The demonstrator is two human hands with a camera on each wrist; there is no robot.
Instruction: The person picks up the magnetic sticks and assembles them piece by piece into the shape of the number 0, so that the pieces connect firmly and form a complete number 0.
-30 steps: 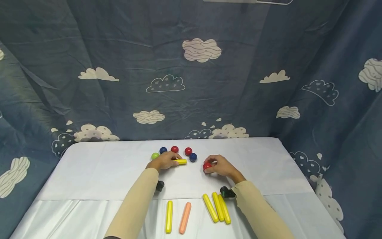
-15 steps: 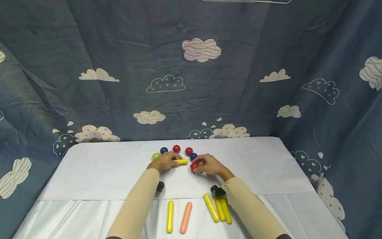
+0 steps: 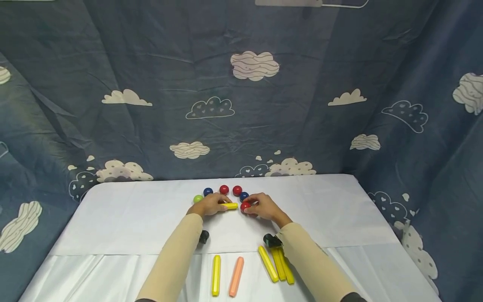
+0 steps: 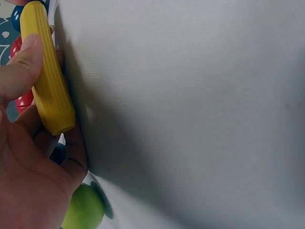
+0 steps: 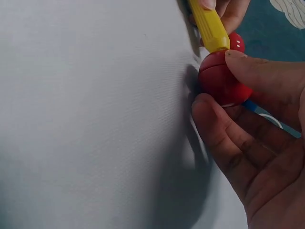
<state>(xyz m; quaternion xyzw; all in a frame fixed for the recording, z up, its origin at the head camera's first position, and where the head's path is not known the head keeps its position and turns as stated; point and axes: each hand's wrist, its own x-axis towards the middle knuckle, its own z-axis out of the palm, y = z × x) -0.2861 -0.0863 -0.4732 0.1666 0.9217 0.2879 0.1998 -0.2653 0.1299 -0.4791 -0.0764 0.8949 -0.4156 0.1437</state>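
My left hand (image 3: 210, 204) pinches a yellow ridged stick (image 4: 46, 71) between thumb and fingers, held low over the white cloth. A red ball (image 5: 221, 78) is in the grip of my right hand (image 3: 265, 207), close to the free end of that stick. In the right wrist view the stick's end meets or nearly meets the ball; I cannot tell whether they are joined. Behind the hands, a green ball (image 3: 198, 199), a blue ball (image 3: 208, 191), two red balls (image 3: 224, 189) and a second blue ball (image 3: 244, 196) form an arc.
Nearer the front lie a yellow stick (image 3: 216, 275), an orange stick (image 3: 236, 277) and several yellow sticks (image 3: 268, 264) under the right forearm. White cloth covers the table (image 3: 124, 222). A dark cloud-print curtain (image 3: 286, 113) hangs behind it.
My right hand has moved left with the red ball, bringing it up to the end of the yellow stick. The left hand has stayed nearly still.
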